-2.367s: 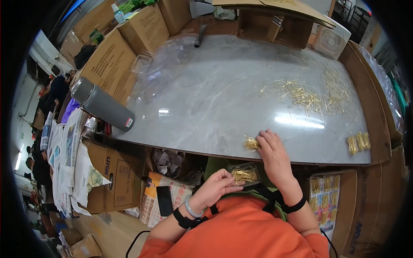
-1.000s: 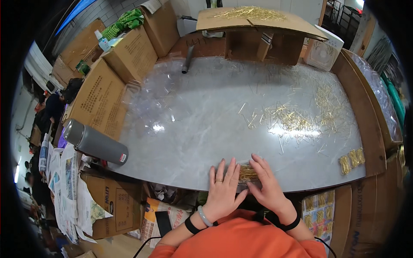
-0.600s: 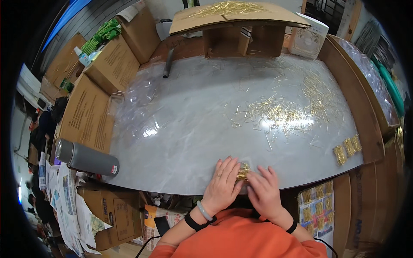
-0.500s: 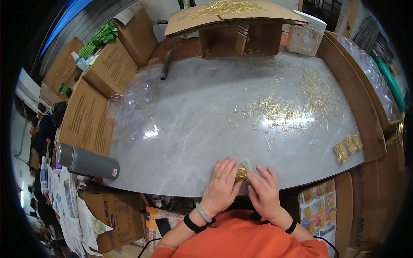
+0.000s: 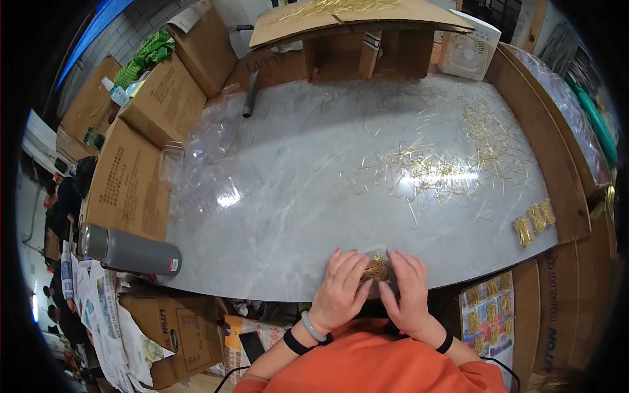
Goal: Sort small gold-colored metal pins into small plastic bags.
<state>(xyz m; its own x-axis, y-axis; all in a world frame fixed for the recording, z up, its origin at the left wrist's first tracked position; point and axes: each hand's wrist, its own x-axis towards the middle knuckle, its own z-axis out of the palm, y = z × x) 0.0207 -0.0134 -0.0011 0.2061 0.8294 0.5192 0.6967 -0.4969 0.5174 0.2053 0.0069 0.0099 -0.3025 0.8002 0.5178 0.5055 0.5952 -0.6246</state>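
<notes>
A wire bundle (image 5: 376, 269) is resting between the left hand (image 5: 339, 290) and right hand (image 5: 409, 288) at the table's (image 5: 288, 177) near edge. Loose wires (image 5: 426, 164) are lying farther back, rightward; a flask (image 5: 141, 251) is occupying the near-left corner, a fan (image 5: 468, 55) the far-right.

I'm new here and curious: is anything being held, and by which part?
The gold bundle, seemingly by its two sides, between the left hand and the right hand; exact finger contact is hidden.
</notes>
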